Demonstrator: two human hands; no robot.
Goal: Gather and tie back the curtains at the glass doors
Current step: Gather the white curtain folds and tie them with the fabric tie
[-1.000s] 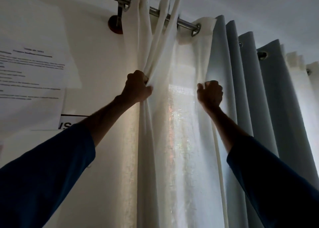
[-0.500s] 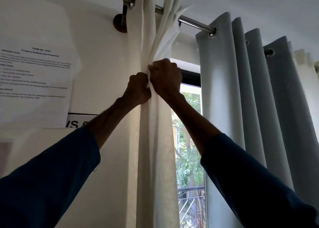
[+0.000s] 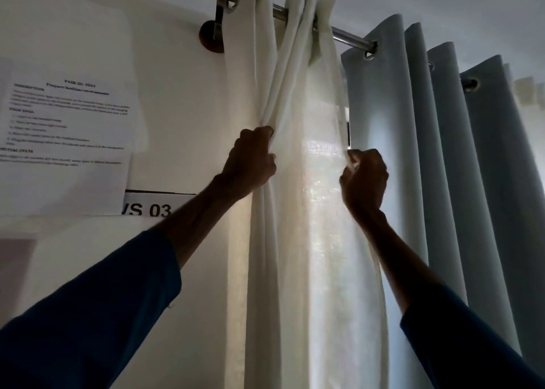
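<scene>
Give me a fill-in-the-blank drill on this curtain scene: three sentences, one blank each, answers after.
1. The left hand grips bunched folds of the white curtain, and the right hand pinches its ____ edge.
2. The printed sheets hang on the wall to the ____ of the white curtain.
3. The sign just below the printed sheets reads VS ____.
Missing words: right; left; 03.

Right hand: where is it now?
Head view, right of centre: the right hand pinches the free edge of the white sheer curtain, beside the grey curtain.
</scene>
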